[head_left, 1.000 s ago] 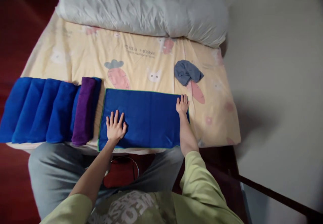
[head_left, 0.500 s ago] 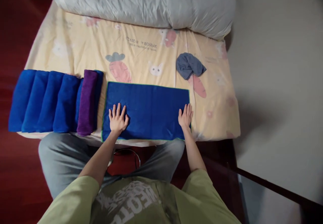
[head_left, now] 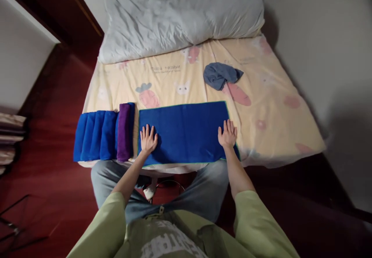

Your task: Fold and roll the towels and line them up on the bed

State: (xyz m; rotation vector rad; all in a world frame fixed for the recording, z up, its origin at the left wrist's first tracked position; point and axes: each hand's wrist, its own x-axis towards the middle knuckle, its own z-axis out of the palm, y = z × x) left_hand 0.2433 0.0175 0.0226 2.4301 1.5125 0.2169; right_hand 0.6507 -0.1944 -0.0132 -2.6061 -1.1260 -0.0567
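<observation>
A blue towel with a green edge (head_left: 186, 132) lies flat on the near part of the bed. My left hand (head_left: 148, 139) rests palm down on its left end, fingers spread. My right hand (head_left: 227, 134) lies flat on its right end, fingers stretched out. Left of the flat towel stands a row of folded towels: several blue ones (head_left: 95, 135) and one purple one (head_left: 124, 131) nearest my left hand.
The bed has a yellow sheet printed with carrots (head_left: 261, 110). A crumpled grey cloth (head_left: 221, 75) lies behind the towel's right end. A white duvet (head_left: 180, 13) covers the far end. Dark red floor lies to the left, a wall to the right.
My right hand slid from the towel's far right corner toward the near edge. My left hand stayed on the left end. The camera view pulled back and shifted left.
</observation>
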